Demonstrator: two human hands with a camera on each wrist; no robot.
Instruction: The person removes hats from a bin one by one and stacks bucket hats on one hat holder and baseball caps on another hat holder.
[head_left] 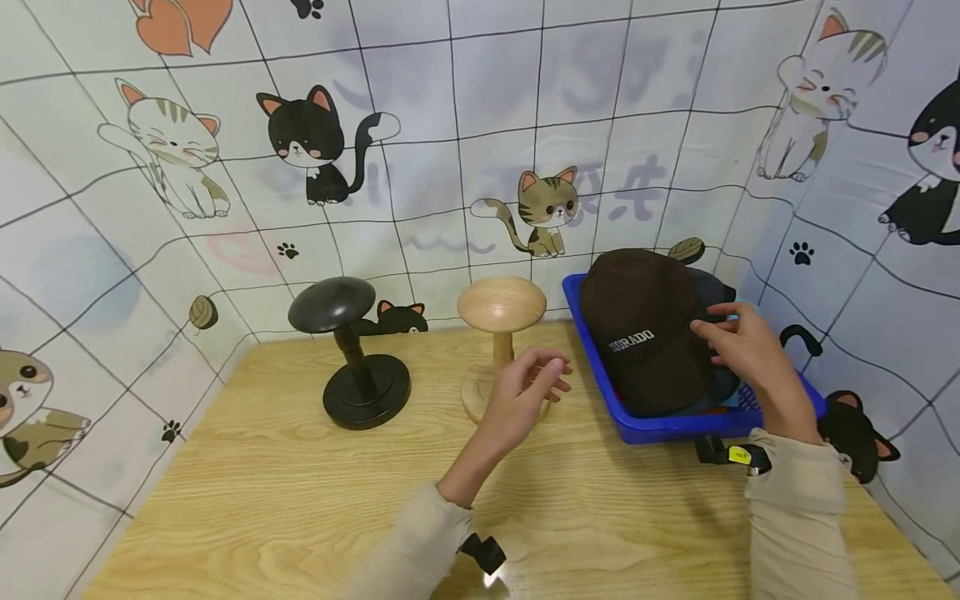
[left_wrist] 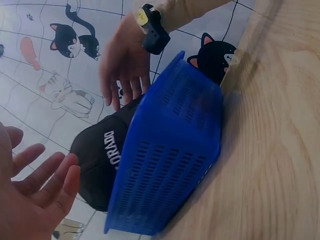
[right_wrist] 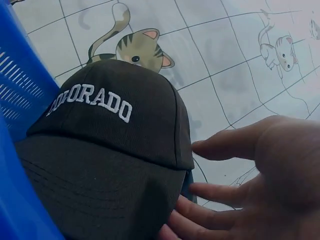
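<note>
A dark brown baseball cap [head_left: 637, 325] with white COLORADO lettering lies on top of other items in a blue plastic basket [head_left: 660, 430]. At the cap's right side is my right hand [head_left: 746, 346]. In the right wrist view its thumb [right_wrist: 225, 145] points at the crown, and the lower fingertips reach the edge of the brim [right_wrist: 100, 185]; no grip shows. My left hand [head_left: 521, 392] hovers left of the basket, in front of the light wooden hat stand [head_left: 502, 304], fingers loosely bent and holding nothing. It partly hides the stand's post and base.
A black hat stand [head_left: 333, 304] stands to the left on the wooden table [head_left: 300, 500]. Under the cap, other dark and blue items [head_left: 712, 292] show in the basket, and a black hook [head_left: 802, 337] sticks up at its right. A cat-patterned cloth wall surrounds the table.
</note>
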